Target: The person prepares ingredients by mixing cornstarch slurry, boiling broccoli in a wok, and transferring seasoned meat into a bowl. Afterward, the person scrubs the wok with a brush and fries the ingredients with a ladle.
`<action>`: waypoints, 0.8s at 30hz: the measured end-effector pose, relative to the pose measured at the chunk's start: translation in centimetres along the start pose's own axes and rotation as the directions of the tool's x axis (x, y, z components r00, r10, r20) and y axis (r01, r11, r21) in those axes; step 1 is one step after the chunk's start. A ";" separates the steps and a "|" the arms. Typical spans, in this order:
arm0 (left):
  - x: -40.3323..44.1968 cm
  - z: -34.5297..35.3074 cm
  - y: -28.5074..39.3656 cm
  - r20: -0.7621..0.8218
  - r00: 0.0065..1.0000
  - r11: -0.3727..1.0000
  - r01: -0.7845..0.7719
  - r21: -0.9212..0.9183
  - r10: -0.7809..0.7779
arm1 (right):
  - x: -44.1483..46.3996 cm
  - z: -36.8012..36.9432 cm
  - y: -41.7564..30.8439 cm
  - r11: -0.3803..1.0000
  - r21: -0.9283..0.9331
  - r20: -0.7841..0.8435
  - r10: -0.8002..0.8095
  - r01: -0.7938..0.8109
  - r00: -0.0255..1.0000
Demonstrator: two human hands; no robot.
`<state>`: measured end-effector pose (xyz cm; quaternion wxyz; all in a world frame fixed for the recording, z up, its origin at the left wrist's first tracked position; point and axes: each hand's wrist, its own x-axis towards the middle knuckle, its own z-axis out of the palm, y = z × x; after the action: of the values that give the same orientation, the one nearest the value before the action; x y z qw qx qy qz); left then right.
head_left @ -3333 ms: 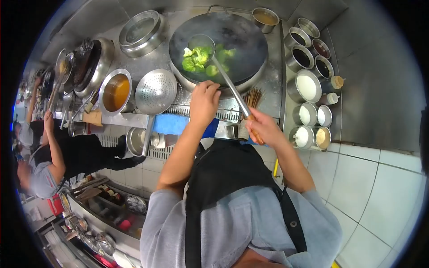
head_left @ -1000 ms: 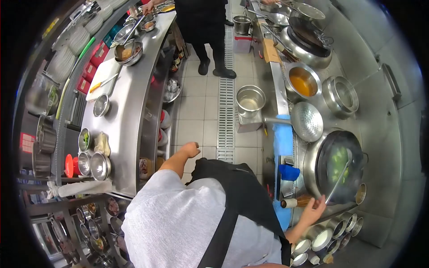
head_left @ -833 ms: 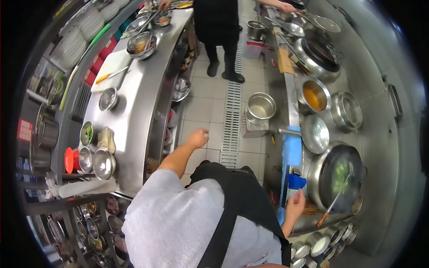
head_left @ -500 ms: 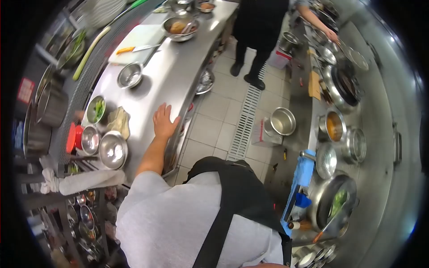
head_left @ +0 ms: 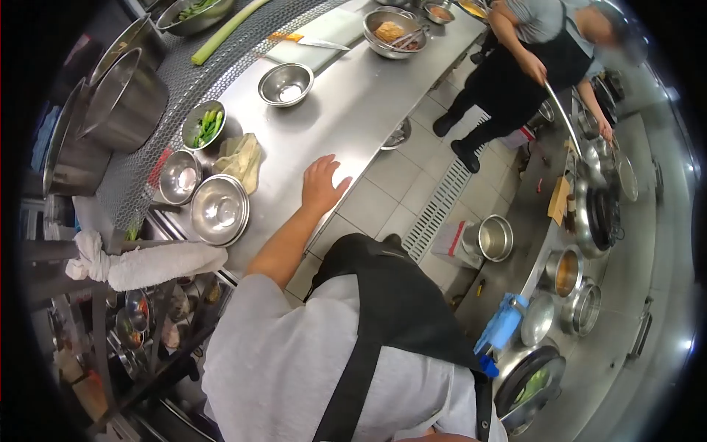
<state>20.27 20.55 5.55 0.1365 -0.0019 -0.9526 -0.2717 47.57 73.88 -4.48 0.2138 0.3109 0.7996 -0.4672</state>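
Note:
My left hand [head_left: 324, 186] rests palm down on the steel table [head_left: 287, 155] near its edge, fingers apart and holding nothing. Nearest to it lies a crumpled beige cloth [head_left: 239, 163]. Beside the cloth stand a stack of steel bowls [head_left: 220, 210], a smaller steel bowl [head_left: 180, 177] and a bowl of green vegetables [head_left: 203, 125]. Farther along the table is another steel bowl [head_left: 286, 84]. My right hand is out of view.
Beyond are a knife [head_left: 313, 42] on a white cutting board [head_left: 335, 33] and a bowl of food [head_left: 395, 33]. A co-worker [head_left: 530, 66] holds a long-handled tool by the stove. A steel pot [head_left: 495, 238] stands near the floor grate [head_left: 445, 202]. A wok [head_left: 530, 383] with greens sits lower right.
My view has swung left, so the table and bowls shift rightward. The co-worker's upper body and long-handled tool now show. My left hand still rests on the table.

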 end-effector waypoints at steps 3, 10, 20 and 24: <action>4.1 -2.6 -1.4 -0.185 0.955 0.966 0.203 -0.160 -0.231 | 2.8 0.2 -2.0 0.999 -0.036 0.056 -0.024 0.026 0.998; 16.4 -10.4 -9.1 -0.528 0.648 0.818 0.547 -0.179 -0.549 | 13.5 -0.2 -3.6 0.984 -0.164 0.235 -0.032 0.072 0.972; 24.4 -10.5 -12.8 -0.308 0.578 0.499 0.813 0.301 -0.756 | 36.8 -8.8 -0.5 0.800 -0.368 0.520 -0.246 0.474 0.818; 24.8 -11.3 -13.3 -0.268 0.696 0.530 0.694 0.487 -0.666 | 31.9 -7.9 -22.6 0.916 -0.328 0.390 -0.090 0.229 0.917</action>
<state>-1.71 1.60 14.33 0.0377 0.4150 -0.9089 -0.0147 8.56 81.91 -7.06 0.3738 0.1052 0.8416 -0.3754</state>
